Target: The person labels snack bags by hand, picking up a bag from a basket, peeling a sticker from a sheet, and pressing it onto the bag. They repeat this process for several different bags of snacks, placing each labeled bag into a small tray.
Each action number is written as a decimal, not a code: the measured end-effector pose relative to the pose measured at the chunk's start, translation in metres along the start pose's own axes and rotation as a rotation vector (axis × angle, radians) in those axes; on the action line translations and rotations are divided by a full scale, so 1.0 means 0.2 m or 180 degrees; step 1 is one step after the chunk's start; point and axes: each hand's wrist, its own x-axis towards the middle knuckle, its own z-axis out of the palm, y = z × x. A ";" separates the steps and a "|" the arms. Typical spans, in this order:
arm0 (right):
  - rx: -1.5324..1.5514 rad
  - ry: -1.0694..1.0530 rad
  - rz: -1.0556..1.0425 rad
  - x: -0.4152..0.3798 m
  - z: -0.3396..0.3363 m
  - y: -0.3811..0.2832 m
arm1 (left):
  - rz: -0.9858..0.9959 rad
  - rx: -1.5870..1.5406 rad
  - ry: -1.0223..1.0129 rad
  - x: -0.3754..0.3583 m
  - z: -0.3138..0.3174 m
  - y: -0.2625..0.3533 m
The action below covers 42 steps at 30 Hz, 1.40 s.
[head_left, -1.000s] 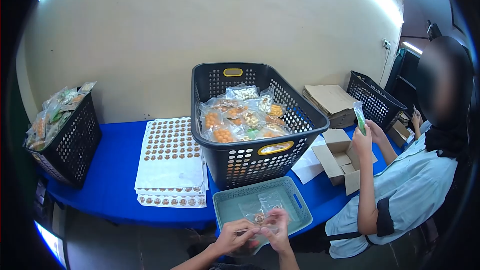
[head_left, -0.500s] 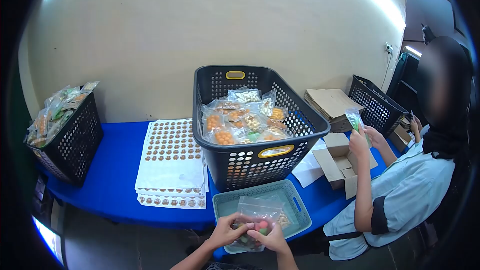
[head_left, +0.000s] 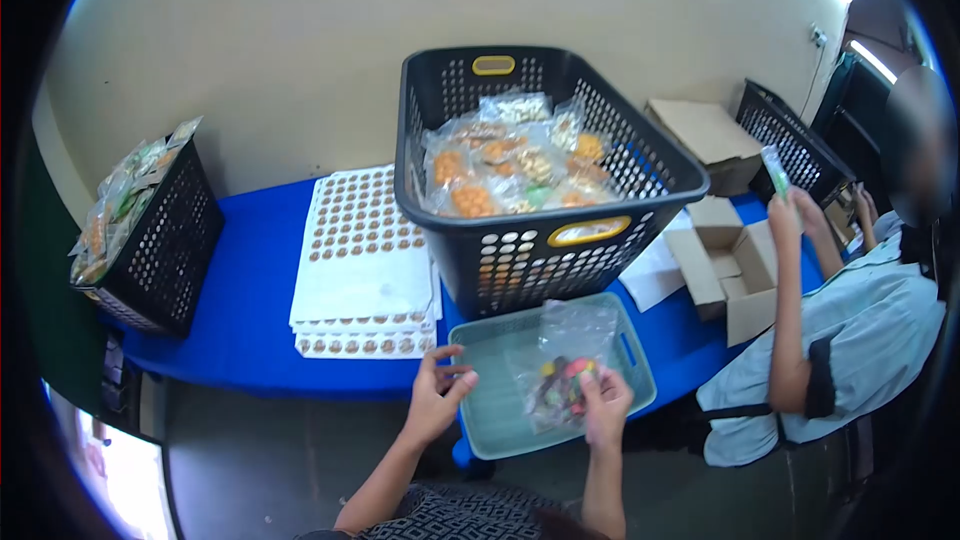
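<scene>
My right hand (head_left: 605, 408) grips a clear plastic bag (head_left: 575, 340) of colourful round pieces, held over the right part of a pale green tray (head_left: 488, 437). The thumb presses on the lower part of the bag. My left hand (head_left: 440, 395) is empty, its fingers apart, over the tray's left rim. Behind the tray stands a large black basket (head_left: 552, 280) holding several clear packets of orange and whitish pieces. Sheets of round stickers (head_left: 365, 285) lie left of that basket.
At the far left stands another black basket (head_left: 165, 250) full of packets. An open cardboard box (head_left: 727, 265), stacked cardboard (head_left: 705, 135) and a third basket (head_left: 795, 140) are at the right. A co-worker (head_left: 825, 340) there holds a small packet (head_left: 775, 170).
My left hand has let go of the bag and moved left, its fingers now spread. My right hand holds the bag alone, further right. The camera view has tilted downward.
</scene>
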 end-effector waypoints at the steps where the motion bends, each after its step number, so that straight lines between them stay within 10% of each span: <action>1: -0.0119 0.0116 0.0043 0.02 -0.04 0.05 | -0.0011 -0.0227 0.0201 -0.02 -0.03 0.05; 4: -0.0258 0.0370 0.0036 0.04 -0.04 0.15 | 0.0040 0.0006 0.0862 -0.05 -0.19 0.04; 6: -0.1616 0.0549 -0.1533 0.08 -0.01 0.23 | 0.0196 0.0039 0.1034 -0.09 -0.29 0.05; 10: -0.2512 0.0225 -0.2079 0.02 0.14 0.32 | 0.0197 0.0248 0.1300 -0.19 -0.45 0.08; 19: -0.3809 -0.0865 -0.1020 -0.16 0.29 0.49 | 0.0170 0.0367 0.1977 -0.55 -0.84 0.10; 26: -0.3478 -0.0681 -0.1376 -0.47 0.55 0.41 | 0.0328 0.0261 0.2325 -0.96 -1.30 0.14; 42: -0.2844 -0.2732 -0.1837 -1.32 1.79 0.55 | 0.0742 0.0094 0.3871 -1.90 -2.10 0.33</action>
